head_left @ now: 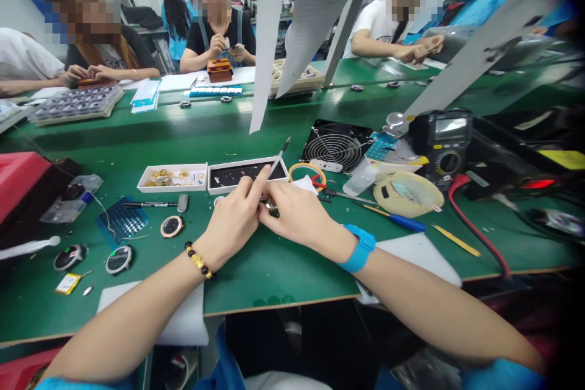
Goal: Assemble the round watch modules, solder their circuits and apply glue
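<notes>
Near the front middle of the green table (247, 280), I watch both of my hands meet, just in front of two white trays. The left hand (234, 217), with a beaded bracelet (198, 260) at its wrist, and the right hand (299, 210), wearing a blue strap (359, 248), close together over a small part (273, 209). It sits between their fingers and is mostly covered by them; I can't tell from this view which grip has it. A slim grey tool (280, 157) sticks up from between the hands, dark tip slanting away to the right, and its lower end is hidden from me, so whether either grip is clenched on it I can't say.

Just beyond, the black-lined tray (217, 189) holds tiny pieces, and the tray of yellow bits (171, 187) stands beside it on the left. Left of my hands I see a round watch-like piece (172, 226) and a marker (155, 204). Off to the right are a black fan (336, 145), a round beige dish (392, 206), a blue-handled tool (406, 222) and a multimeter (446, 143). Co-workers sit across the table, their hands well apart from mine.
</notes>
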`<state>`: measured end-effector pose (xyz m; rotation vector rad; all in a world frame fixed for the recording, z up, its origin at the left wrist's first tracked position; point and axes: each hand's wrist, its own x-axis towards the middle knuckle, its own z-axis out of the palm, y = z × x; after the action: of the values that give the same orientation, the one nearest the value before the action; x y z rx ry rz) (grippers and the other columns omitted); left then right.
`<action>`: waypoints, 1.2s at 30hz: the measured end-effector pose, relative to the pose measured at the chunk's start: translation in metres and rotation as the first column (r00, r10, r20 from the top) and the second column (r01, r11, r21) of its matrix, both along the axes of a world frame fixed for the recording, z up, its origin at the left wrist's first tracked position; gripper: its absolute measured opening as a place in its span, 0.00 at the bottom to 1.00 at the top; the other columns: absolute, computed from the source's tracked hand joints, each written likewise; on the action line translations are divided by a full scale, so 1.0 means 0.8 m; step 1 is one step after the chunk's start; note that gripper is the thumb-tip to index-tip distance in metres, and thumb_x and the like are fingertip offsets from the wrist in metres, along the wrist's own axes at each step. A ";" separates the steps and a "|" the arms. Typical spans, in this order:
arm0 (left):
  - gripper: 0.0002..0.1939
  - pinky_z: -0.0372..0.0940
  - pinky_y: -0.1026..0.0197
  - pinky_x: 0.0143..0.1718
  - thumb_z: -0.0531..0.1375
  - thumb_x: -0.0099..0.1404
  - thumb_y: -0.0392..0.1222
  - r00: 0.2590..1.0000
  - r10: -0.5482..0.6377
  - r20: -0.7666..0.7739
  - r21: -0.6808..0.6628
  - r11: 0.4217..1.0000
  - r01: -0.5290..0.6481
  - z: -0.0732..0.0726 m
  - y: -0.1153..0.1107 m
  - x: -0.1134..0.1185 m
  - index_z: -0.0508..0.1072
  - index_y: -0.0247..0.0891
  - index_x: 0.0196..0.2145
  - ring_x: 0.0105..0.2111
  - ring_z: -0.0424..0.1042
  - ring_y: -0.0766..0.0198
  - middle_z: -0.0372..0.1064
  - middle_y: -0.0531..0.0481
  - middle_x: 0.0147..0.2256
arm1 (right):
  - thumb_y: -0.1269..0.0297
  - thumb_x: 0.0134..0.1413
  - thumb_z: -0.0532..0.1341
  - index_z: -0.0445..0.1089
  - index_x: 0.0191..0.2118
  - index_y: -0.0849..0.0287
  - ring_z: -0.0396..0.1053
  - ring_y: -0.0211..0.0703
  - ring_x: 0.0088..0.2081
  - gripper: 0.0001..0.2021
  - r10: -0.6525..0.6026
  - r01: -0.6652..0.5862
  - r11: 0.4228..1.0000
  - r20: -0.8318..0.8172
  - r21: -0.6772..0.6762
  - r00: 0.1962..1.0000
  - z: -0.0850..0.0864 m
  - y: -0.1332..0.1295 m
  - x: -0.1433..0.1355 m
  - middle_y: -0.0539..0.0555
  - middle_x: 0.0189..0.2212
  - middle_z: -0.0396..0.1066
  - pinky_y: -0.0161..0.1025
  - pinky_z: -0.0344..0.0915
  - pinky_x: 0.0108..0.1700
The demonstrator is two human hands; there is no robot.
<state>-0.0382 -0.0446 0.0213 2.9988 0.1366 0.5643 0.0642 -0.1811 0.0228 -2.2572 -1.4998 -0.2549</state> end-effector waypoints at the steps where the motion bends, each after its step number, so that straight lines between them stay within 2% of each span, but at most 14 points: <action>1: 0.40 0.71 0.64 0.33 0.52 0.68 0.29 1.000 0.000 -0.003 0.009 1.000 0.000 -0.001 0.001 0.000 0.41 0.45 0.72 0.41 0.74 0.60 0.65 0.46 0.48 | 0.67 0.62 0.58 0.68 0.42 0.61 0.74 0.50 0.42 0.05 -0.007 0.008 1.000 0.022 -0.025 1.000 0.000 0.001 -0.002 0.58 0.40 0.76 0.42 0.66 0.39; 4: 0.43 0.70 0.65 0.33 0.50 0.67 0.27 1.000 -0.026 -0.018 0.045 0.999 0.026 -0.002 0.002 0.000 0.36 0.45 0.73 0.40 0.73 0.62 0.64 0.47 0.46 | 0.68 0.64 0.58 0.68 0.47 0.63 0.75 0.53 0.44 0.09 -0.012 0.016 0.997 0.059 -0.078 0.998 -0.001 0.003 -0.005 0.61 0.43 0.77 0.44 0.68 0.39; 7: 0.44 0.69 0.66 0.32 0.49 0.67 0.25 0.998 -0.063 -0.032 0.082 0.994 0.065 0.000 0.000 -0.001 0.32 0.43 0.73 0.38 0.73 0.63 0.64 0.47 0.44 | 0.67 0.64 0.58 0.69 0.49 0.65 0.77 0.55 0.43 0.10 -0.010 0.017 0.994 0.069 -0.107 0.998 -0.002 0.004 -0.008 0.63 0.43 0.78 0.43 0.68 0.37; 12: 0.42 0.67 0.67 0.28 0.48 0.68 0.25 0.995 -0.060 -0.079 0.138 0.988 0.070 0.003 -0.004 -0.001 0.31 0.40 0.73 0.39 0.72 0.62 0.63 0.46 0.45 | 0.66 0.64 0.59 0.72 0.44 0.66 0.78 0.56 0.37 0.09 -0.032 0.043 0.996 0.129 -0.079 0.991 -0.012 0.005 -0.008 0.64 0.36 0.79 0.43 0.63 0.30; 17: 0.41 0.66 0.67 0.28 0.48 0.68 0.24 0.995 -0.048 -0.084 0.131 0.990 0.058 0.004 -0.004 0.000 0.33 0.39 0.72 0.38 0.72 0.63 0.63 0.46 0.45 | 0.67 0.63 0.60 0.74 0.42 0.63 0.78 0.54 0.35 0.07 0.003 -0.004 1.000 0.136 0.012 0.991 -0.017 0.006 -0.003 0.60 0.35 0.79 0.42 0.61 0.29; 25: 0.41 0.63 0.65 0.24 0.50 0.70 0.26 0.998 -0.062 -0.014 0.113 0.992 0.063 -0.001 -0.001 0.001 0.33 0.41 0.73 0.34 0.70 0.64 0.63 0.48 0.44 | 0.69 0.59 0.61 0.74 0.40 0.62 0.76 0.49 0.33 0.06 0.041 -0.053 0.994 0.125 0.095 0.991 -0.012 0.007 0.005 0.56 0.34 0.79 0.40 0.58 0.29; 31: 0.38 0.65 0.66 0.27 0.49 0.72 0.29 0.994 -0.107 0.031 0.087 0.991 0.104 -0.004 0.001 -0.001 0.36 0.41 0.73 0.34 0.71 0.64 0.64 0.49 0.43 | 0.69 0.53 0.61 0.71 0.31 0.61 0.71 0.45 0.26 0.02 0.066 -0.083 0.985 0.112 0.151 0.991 -0.009 0.005 0.011 0.53 0.26 0.74 0.39 0.54 0.28; 36: 0.37 0.67 0.65 0.30 0.50 0.71 0.28 0.988 -0.122 0.090 0.095 0.989 0.113 -0.004 0.003 0.000 0.39 0.39 0.72 0.33 0.71 0.64 0.64 0.49 0.42 | 0.69 0.53 0.60 0.69 0.31 0.60 0.69 0.44 0.26 0.02 0.084 -0.094 0.987 0.076 0.133 0.993 -0.003 0.002 0.013 0.52 0.26 0.73 0.39 0.52 0.27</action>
<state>-0.0384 -0.0418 0.0180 3.0323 -0.0742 0.7176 0.0743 -0.1798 0.0201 -2.0887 -1.5652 -0.4015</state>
